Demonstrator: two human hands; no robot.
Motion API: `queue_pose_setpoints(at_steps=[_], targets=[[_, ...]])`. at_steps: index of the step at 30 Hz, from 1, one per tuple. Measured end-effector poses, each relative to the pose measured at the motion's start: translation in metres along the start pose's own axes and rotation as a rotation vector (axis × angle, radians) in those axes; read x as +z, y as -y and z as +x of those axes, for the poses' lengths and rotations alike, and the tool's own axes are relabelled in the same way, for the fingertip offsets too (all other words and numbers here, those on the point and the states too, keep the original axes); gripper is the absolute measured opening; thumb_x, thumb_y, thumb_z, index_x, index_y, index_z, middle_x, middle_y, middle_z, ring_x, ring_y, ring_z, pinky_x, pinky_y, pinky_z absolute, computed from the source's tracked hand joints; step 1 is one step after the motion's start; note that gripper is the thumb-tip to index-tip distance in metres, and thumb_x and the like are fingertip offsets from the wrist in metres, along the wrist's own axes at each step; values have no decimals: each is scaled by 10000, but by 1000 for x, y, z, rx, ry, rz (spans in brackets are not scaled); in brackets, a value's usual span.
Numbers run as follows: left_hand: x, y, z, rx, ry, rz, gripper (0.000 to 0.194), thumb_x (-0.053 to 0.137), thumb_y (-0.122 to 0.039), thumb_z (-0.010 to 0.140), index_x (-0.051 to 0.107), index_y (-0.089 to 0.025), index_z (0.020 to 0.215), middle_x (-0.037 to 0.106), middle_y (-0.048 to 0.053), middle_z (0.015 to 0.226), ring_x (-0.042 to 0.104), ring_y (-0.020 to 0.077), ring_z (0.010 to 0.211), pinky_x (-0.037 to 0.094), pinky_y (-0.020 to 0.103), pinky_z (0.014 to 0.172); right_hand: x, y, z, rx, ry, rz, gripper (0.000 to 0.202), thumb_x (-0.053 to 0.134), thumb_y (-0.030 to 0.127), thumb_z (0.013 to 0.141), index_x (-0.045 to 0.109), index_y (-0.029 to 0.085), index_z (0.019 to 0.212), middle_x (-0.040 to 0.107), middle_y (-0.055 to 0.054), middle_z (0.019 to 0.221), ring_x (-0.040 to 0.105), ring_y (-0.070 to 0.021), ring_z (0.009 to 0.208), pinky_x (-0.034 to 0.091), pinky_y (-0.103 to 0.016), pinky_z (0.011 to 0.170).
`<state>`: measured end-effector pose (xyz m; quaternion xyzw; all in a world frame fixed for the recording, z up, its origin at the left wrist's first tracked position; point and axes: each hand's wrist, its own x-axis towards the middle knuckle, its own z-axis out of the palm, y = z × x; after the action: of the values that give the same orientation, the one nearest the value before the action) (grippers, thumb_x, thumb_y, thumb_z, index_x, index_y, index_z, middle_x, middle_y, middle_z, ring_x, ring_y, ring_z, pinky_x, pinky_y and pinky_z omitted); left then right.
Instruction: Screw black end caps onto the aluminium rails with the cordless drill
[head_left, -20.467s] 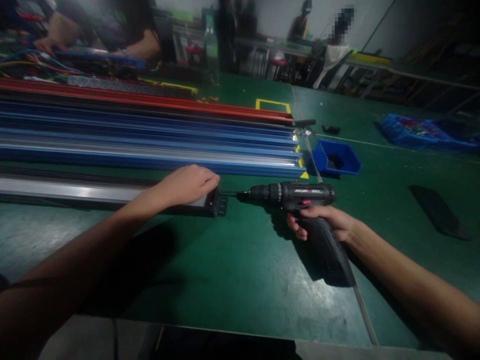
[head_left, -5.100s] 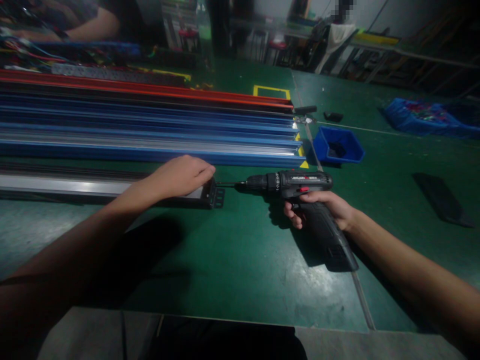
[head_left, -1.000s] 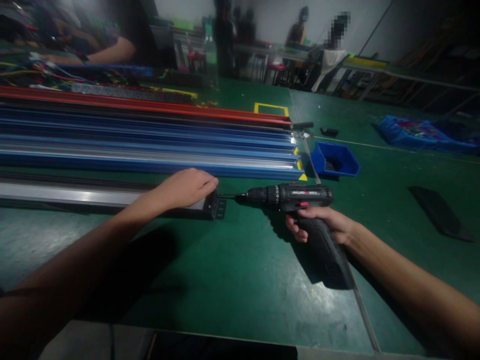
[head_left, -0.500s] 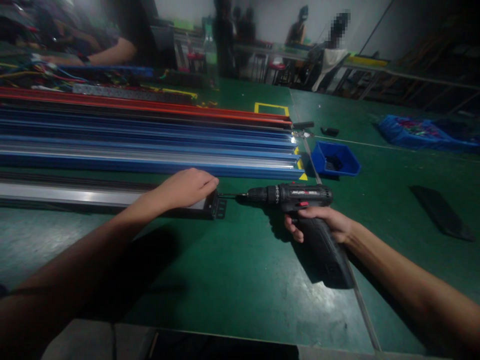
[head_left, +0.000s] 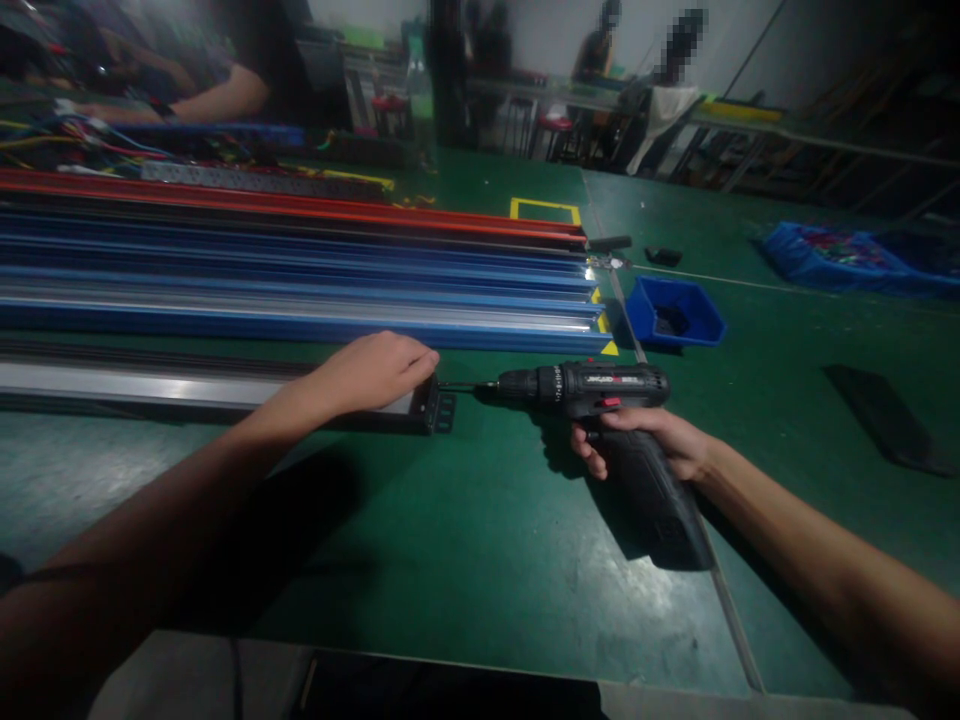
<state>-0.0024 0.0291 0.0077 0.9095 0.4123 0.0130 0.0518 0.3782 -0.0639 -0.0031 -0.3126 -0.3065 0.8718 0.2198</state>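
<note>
In my right hand (head_left: 660, 440) is a black cordless drill (head_left: 611, 385), held by its handle and pointing left. Its long thin bit (head_left: 466, 386) reaches the end of a long black-and-silver metal profile (head_left: 150, 387) that lies on the green table. My left hand (head_left: 375, 372) is closed over the right end of that profile, thumb near the tip; its other fingers are mostly hidden behind. A small black slotted bracket (head_left: 445, 412) sticks out from the profile's end, just below the bit. Whether a screw sits at the bit's tip cannot be made out.
Blue profiles (head_left: 300, 308) and a red one (head_left: 300, 205) lie behind. To the right stand a blue bin (head_left: 679, 325) with dark parts and a blue tray (head_left: 795, 262). A dark flat piece (head_left: 885, 420) lies at right. A co-worker's arm (head_left: 225, 97) is beyond loose wires.
Both hands, the drill and the profile keep nearly the same places relative to each other. The whole view has shifted slightly.
</note>
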Motion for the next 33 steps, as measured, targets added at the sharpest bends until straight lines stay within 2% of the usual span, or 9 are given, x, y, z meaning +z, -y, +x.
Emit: queue_pose_setpoints(at_steps=[18, 33], targets=[[-2, -1, 0, 15, -4, -20, 532, 270, -447, 1040, 699, -202, 841, 747, 72, 886, 661, 215, 803, 404, 332, 689, -3, 0, 1, -3, 18, -12, 324, 735, 337, 932, 720, 57, 1093, 751, -107, 988, 751, -174, 830, 589, -261, 776], [-2, 1, 0, -5, 8, -31, 555, 267, -484, 1040, 731, -210, 907, 771, 72, 971, 683, 216, 857, 446, 318, 733, 0, 2, 1, 12, 3, 9, 319, 739, 323, 919, 721, 54, 1089, 754, -114, 982, 747, -183, 828, 598, -285, 801]])
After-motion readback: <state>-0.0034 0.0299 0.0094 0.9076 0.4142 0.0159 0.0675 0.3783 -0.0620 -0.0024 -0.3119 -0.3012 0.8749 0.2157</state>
